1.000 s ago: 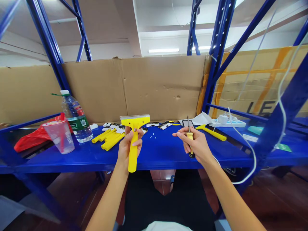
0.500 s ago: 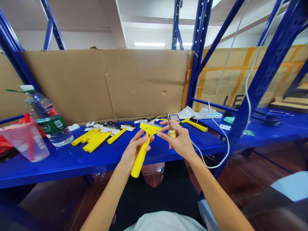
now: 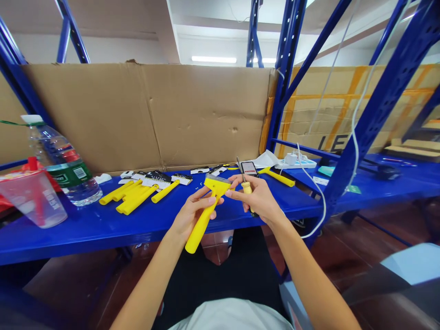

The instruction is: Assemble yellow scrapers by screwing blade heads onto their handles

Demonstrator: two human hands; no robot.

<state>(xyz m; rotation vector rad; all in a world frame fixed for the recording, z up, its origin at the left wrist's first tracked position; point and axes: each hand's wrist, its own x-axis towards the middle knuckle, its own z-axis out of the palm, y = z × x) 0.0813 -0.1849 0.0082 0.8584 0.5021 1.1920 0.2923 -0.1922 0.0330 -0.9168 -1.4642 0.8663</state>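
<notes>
A yellow scraper [image 3: 201, 225] with a wide head and a thick handle is gripped near its neck by my left hand [image 3: 195, 211], handle slanting down to the left. My right hand [image 3: 257, 197] holds a screwdriver [image 3: 246, 187], its shaft pointing up and its pale handle in the palm. The fingertips of that hand reach the right end of the scraper head. Several yellow handles [image 3: 137, 199] lie on the blue table [image 3: 103, 238] at the left, beside black and white packages [image 3: 156, 178]. Another yellow scraper [image 3: 280, 178] rests at the right.
A large water bottle [image 3: 74, 176] and a clear cup [image 3: 37, 201] with a red straw stand at the left. Behind are a phone [image 3: 249, 168], a power strip [image 3: 302, 164] and a cardboard wall [image 3: 206, 114]. A white cable [image 3: 323, 206] hangs beside the blue rack post [image 3: 364, 133].
The view has shifted slightly. Both hands keep their holds, and the screwdriver's pale handle shows more fully in my right hand.
</notes>
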